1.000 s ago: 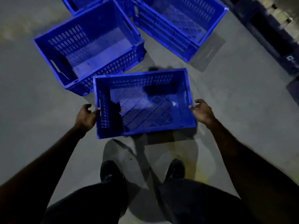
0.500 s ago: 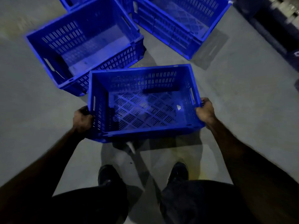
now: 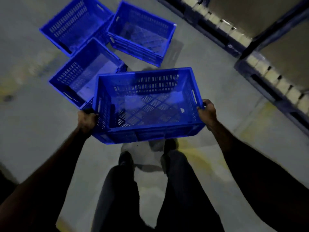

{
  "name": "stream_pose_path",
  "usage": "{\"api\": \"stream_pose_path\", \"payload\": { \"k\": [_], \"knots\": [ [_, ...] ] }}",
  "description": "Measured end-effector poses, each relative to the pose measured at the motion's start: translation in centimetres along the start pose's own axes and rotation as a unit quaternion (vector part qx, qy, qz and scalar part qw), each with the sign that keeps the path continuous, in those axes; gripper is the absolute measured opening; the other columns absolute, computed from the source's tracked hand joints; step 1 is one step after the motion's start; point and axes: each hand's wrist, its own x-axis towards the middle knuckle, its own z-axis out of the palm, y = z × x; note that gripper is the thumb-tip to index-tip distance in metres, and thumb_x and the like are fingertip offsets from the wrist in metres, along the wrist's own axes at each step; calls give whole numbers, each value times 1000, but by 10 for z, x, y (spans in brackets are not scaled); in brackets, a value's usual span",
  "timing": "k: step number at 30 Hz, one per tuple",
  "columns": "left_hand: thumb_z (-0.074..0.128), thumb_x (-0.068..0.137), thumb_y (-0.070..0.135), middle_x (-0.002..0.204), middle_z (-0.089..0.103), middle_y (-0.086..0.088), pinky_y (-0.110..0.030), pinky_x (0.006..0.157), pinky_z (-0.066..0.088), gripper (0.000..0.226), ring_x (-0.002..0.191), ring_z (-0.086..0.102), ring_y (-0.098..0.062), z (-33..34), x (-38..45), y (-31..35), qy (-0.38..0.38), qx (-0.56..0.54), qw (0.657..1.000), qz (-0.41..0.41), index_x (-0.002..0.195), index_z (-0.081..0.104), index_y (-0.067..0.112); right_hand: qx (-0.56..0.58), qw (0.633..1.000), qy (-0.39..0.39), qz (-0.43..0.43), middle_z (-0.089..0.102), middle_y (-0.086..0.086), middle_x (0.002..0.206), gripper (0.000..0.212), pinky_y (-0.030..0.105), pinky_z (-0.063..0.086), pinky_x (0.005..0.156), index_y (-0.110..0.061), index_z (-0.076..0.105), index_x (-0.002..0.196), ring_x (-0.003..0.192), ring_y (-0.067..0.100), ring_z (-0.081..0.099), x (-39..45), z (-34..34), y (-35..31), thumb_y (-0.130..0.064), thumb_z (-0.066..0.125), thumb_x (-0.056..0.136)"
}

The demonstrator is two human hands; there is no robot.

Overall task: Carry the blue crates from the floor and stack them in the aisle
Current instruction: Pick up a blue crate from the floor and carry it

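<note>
Gripping the blue crate (image 3: 147, 106) at frame centre — I see left hand (image 3: 87, 120) and right hand (image 3: 207, 112) curled round its side rims, arms outstretched.

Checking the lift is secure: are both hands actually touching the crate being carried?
Touching. The head view shows the left hand gripping the carried crate at its left end wall, and the right hand curled over its right rim.
</note>
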Motion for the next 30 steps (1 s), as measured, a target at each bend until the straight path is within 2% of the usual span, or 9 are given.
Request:
{"api": "stream_pose_path", "payload": {
  "k": [4,8,11,13,16,19,23,26,30],
  "knots": [
    [53,95,-11,48,61,12,-9,42,41,29,40,55,4,-17,-46,55,-32,-21,999,33,82,68,11,43,997,55,34,63,2,102,24,44,53,87,-19,59,105,95,29,63,-71,-59,-8,-8,58,83],
    [56,94,-10,51,63,21,-11,51,49,69,51,59,2,-32,-58,88,-109,-50,992,45,56,75,45,81,984,152,45,64,3,100,23,44,54,87,-17,61,105,95,28,64,-142,-100,3,-7,58,84],
    [49,94,0,60,70,16,-19,47,53,55,48,62,0,-34,-72,115,-171,-49,983,51,66,80,35,132,966,211,69,63,4,100,25,37,53,84,-14,61,108,91,22,61,-198,-118,15,-3,56,87],
    [55,95,21,62,71,16,-25,48,55,45,52,64,-4,-36,-82,140,-194,-41,979,52,62,78,40,178,950,244,82,62,6,99,24,34,51,80,-12,61,108,89,21,59,-237,-126,24,0,54,88],
    [66,71,46,65,71,21,-35,73,54,14,78,63,-12,-25,-105,178,-250,3,962,110,69,78,39,236,925,281,95,63,9,98,22,29,49,73,-6,61,111,83,19,58,-292,-141,39,0,54,91],
    [66,86,27,64,70,18,-28,68,53,12,70,61,-5,-4,-124,205,-285,15,942,178,77,73,23,290,899,308,108,62,6,94,17,19,52,56,-9,59,110,76,13,59,-341,-157,57,-3,54,95],
    [62,93,8,78,75,10,-23,59,56,22,63,68,-5,37,-173,223,-343,47,919,188,113,70,15,342,869,331,138,64,0,92,18,24,55,44,-12,60,114,76,15,63,-397,-180,85,-11,57,97],
    [64,91,9,81,78,10,-23,65,57,20,72,70,-9,75,-204,229,-357,61,914,185,105,74,21,370,849,346,150,67,4,98,20,29,59,48,-11,62,117,78,17,66,-427,-196,112,-14,58,98],
    [68,86,17,110,77,-7,-35,82,59,25,91,72,-23,131,-247,232,-383,88,901,185,109,77,20,406,821,364,168,69,9,103,25,29,60,51,-5,63,121,82,22,67,-463,-217,157,-14,59,98]
  ]
}}
